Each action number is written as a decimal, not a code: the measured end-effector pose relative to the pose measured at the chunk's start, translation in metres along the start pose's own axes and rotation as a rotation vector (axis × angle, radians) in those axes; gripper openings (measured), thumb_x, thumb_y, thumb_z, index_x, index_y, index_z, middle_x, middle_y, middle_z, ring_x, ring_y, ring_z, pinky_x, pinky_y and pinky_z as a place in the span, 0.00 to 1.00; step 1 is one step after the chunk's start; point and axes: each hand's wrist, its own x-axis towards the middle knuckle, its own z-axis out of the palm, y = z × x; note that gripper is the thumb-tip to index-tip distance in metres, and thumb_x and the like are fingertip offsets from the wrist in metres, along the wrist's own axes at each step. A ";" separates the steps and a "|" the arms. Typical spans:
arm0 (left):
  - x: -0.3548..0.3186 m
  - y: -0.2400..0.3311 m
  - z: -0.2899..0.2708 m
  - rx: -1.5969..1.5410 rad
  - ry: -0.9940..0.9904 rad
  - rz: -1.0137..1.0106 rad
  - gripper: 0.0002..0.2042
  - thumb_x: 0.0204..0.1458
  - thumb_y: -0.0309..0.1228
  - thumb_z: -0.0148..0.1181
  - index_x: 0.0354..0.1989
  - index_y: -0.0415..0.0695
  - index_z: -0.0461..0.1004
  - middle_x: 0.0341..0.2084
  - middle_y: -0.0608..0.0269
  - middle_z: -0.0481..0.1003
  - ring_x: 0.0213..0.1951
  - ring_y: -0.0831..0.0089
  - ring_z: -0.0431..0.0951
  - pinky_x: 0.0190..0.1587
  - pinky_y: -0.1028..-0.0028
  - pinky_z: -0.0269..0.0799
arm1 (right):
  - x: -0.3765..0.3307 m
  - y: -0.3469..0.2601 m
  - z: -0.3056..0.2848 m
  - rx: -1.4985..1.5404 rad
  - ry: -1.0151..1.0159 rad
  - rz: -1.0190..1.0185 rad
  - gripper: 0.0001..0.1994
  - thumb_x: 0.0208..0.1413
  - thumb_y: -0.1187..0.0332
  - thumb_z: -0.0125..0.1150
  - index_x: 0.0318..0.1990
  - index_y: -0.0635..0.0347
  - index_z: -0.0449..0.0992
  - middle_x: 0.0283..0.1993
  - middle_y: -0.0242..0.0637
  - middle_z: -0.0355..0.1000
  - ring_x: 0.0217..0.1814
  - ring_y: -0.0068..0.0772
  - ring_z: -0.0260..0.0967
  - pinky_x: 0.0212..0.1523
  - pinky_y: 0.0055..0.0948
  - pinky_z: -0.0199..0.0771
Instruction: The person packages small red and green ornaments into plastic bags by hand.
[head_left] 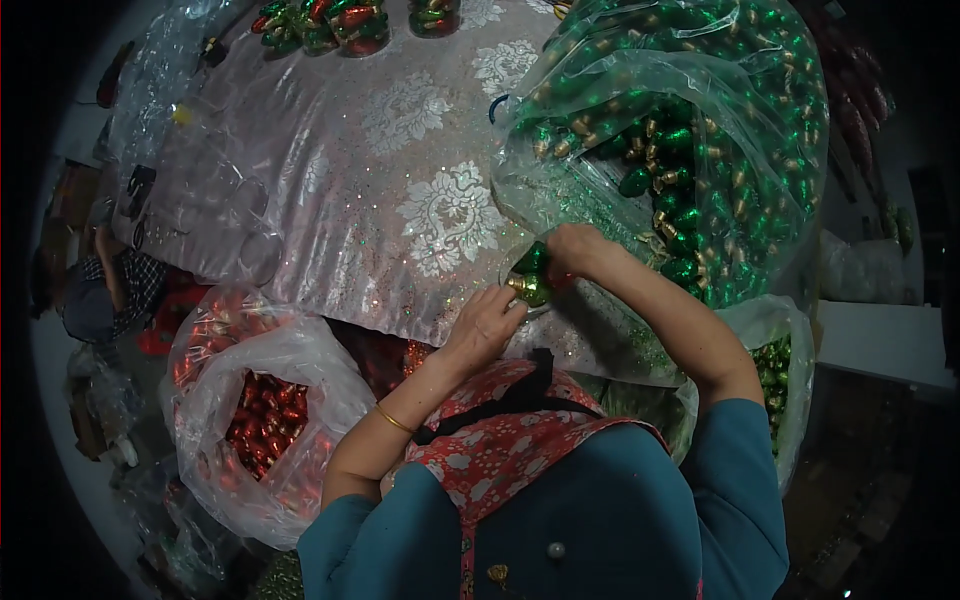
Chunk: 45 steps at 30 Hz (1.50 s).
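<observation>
Just in front of my body, at the table's near edge, is a clear plastic container (pixel 543 309) with shiny green and gold ornaments (pixel 530 275) in it. My left hand (pixel 487 325) is closed on its left side, fingertips against the ornaments. At the container's right side my right hand (pixel 580 250) is bent over with the fingers closed. A bit of red shows under those fingers, but what they hold is mostly hidden. Beyond my right hand a large clear bag (pixel 600 85) lies open, full of green ornaments with gold ends (pixel 675 190).
A glitter-strewn, flower-patterned cloth (pixel 340 200) covers the table. Filled clear containers (pixel 360 30) stand at the far edge. A bag of red ornaments (pixel 205 440) is at the left, and another bag with green ones (pixel 795 400) at the right. Another person (pixel 110 285) sits far left.
</observation>
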 end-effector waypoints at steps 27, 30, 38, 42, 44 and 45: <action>0.021 0.011 -0.018 -0.049 -0.133 -0.141 0.12 0.43 0.23 0.58 0.38 0.39 0.71 0.38 0.55 0.67 0.37 0.60 0.69 0.38 0.66 0.65 | 0.004 0.155 0.006 0.072 0.850 0.122 0.10 0.50 0.70 0.54 0.41 0.58 0.70 0.41 0.44 0.70 0.40 0.49 0.68 0.41 0.41 0.67; 0.026 0.015 -0.018 -0.047 -0.134 -0.137 0.14 0.43 0.23 0.58 0.40 0.38 0.70 0.40 0.53 0.67 0.38 0.59 0.69 0.40 0.66 0.66 | 0.039 0.213 0.081 -0.325 0.858 0.299 0.15 0.50 0.69 0.55 0.47 0.55 0.68 0.48 0.41 0.67 0.45 0.46 0.66 0.44 0.44 0.64; 0.011 0.008 -0.013 -0.045 -0.153 -0.129 0.19 0.41 0.22 0.59 0.45 0.37 0.68 0.47 0.49 0.65 0.43 0.55 0.68 0.45 0.63 0.67 | 0.011 0.156 0.015 0.956 0.611 0.319 0.26 0.49 0.61 0.61 0.55 0.62 0.63 0.49 0.39 0.67 0.50 0.33 0.65 0.50 0.32 0.63; 0.026 -0.017 -0.025 -0.001 -0.049 -0.083 0.19 0.41 0.22 0.57 0.46 0.37 0.68 0.49 0.48 0.64 0.47 0.54 0.67 0.48 0.60 0.65 | -0.051 0.072 -0.021 1.106 0.394 -0.266 0.24 0.47 0.64 0.63 0.51 0.65 0.67 0.41 0.43 0.72 0.43 0.37 0.70 0.45 0.31 0.68; 0.033 -0.014 -0.034 0.023 -0.001 -0.049 0.19 0.42 0.22 0.56 0.46 0.37 0.68 0.50 0.48 0.64 0.49 0.53 0.67 0.49 0.59 0.64 | -0.050 0.046 -0.024 0.908 0.353 -0.248 0.25 0.48 0.60 0.64 0.49 0.66 0.67 0.42 0.50 0.71 0.45 0.46 0.70 0.45 0.36 0.68; 0.035 -0.010 -0.038 0.073 0.020 -0.051 0.19 0.42 0.22 0.56 0.46 0.37 0.68 0.50 0.48 0.64 0.51 0.53 0.66 0.50 0.58 0.62 | -0.049 0.037 -0.026 0.708 0.296 -0.239 0.26 0.48 0.57 0.64 0.47 0.68 0.68 0.42 0.57 0.71 0.46 0.55 0.69 0.46 0.40 0.69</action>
